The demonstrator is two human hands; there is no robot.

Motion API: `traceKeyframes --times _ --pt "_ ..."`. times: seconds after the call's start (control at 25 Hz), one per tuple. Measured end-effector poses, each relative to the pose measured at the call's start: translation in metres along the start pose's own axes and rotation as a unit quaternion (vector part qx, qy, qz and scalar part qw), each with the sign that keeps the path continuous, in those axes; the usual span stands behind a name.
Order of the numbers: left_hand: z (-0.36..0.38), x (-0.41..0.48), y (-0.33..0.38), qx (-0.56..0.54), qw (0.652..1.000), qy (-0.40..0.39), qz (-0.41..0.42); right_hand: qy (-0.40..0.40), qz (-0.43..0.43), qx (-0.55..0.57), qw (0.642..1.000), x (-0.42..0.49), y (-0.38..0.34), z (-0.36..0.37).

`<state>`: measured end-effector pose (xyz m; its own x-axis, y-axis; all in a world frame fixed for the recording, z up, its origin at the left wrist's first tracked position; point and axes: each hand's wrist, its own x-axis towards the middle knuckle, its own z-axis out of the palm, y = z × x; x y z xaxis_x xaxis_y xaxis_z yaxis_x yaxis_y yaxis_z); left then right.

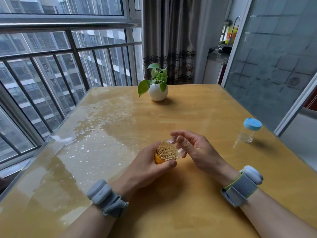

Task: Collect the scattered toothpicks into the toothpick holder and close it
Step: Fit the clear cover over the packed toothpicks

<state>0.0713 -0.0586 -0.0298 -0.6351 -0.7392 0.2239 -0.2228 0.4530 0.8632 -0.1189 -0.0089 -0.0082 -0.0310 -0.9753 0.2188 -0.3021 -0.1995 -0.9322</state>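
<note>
A thick bundle of toothpicks (pixel 167 151) stands fanned out in an orange toothpick holder (pixel 157 160). My left hand (pixel 145 170) grips the holder just above the table, tilted toward my right hand. My right hand (pixel 200 152) is right beside the bundle. Its thumb and fingers are curled on a clear plastic cover (pixel 181 152), which touches the tips of the toothpicks. The cover is see-through and partly hidden by my fingers. I see no loose toothpicks on the table.
The wooden table (pixel 120 126) has a glossy, stained left half. A white pot with a green plant (pixel 157 92) stands at the far middle. A small clear jar with a blue cap (pixel 249 130) stands at the right. A railed window runs along the left and a glass door along the right.
</note>
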Motion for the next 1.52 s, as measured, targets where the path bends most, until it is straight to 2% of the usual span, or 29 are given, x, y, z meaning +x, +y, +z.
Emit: traceKeyframes --times 0.28,0.68,1.0,1.28,1.52 --pt "0.001 0.0 0.002 0.028 0.999 0.017 -0.008 0.007 -0.008 -0.02 1.0 -0.005 -0.008 0.005" --pt "0.0 -0.001 0.008 0.043 0.999 0.03 -0.013 0.092 -0.005 -0.014 0.996 -0.01 -0.009 0.015" --pt "0.004 -0.003 0.009 0.096 0.993 0.074 0.007 0.129 0.014 0.003 0.992 -0.012 -0.006 0.02" --pt "0.002 -0.003 0.009 0.128 0.99 0.055 0.016 0.101 0.005 0.019 0.995 -0.013 -0.011 0.021" --pt "-0.001 -0.005 0.008 0.121 0.992 0.013 0.015 0.114 0.011 0.031 0.993 -0.014 -0.011 0.021"
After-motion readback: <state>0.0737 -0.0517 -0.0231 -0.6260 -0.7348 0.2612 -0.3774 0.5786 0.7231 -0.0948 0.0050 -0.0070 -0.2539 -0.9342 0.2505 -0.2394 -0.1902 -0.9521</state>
